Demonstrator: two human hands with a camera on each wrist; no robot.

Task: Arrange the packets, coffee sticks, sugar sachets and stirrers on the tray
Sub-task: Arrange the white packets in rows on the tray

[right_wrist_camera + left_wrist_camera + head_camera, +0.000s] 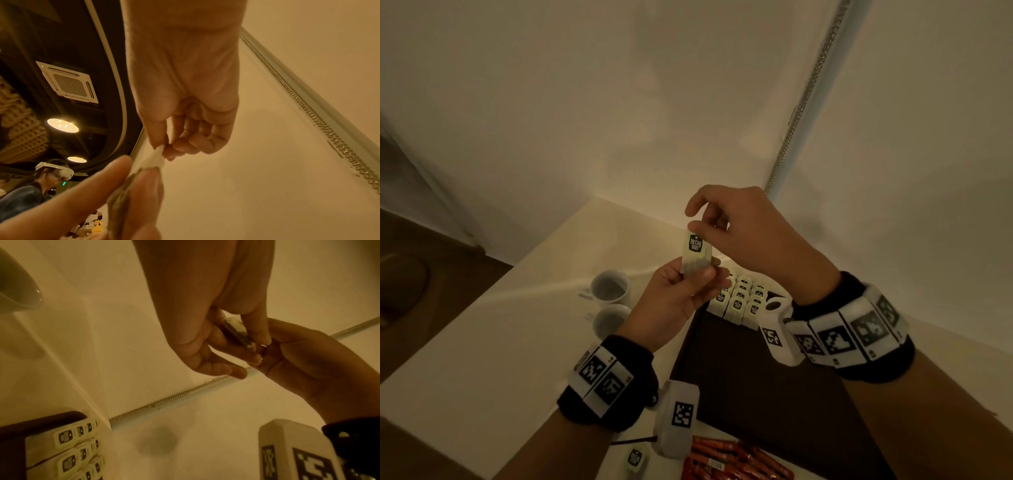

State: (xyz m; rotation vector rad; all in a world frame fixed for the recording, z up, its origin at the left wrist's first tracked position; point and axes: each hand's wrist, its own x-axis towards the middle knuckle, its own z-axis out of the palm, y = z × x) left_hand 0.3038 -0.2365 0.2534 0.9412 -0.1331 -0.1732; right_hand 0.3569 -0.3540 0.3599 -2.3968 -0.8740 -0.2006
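Observation:
A pale tea packet (695,251) with a dark label is held upright in the air above the far end of the dark brown tray (756,394). My left hand (697,274) grips its lower half, thumb in front. My right hand (693,219) pinches its top edge from above. In the left wrist view the packet (236,331) shows edge-on between both hands. Rows of the same tea packets (739,303) stand at the tray's far end. Red coffee sticks (729,459) lie off the tray, near me. A loose tea packet (635,457) and a black stirrer (633,440) lie beside them.
Two white cups (610,286) (611,320) stand on the white table left of the tray. A wall with a beaded chain (798,116) rises right behind the table. A person wearing a headset (51,172) shows far off in the right wrist view.

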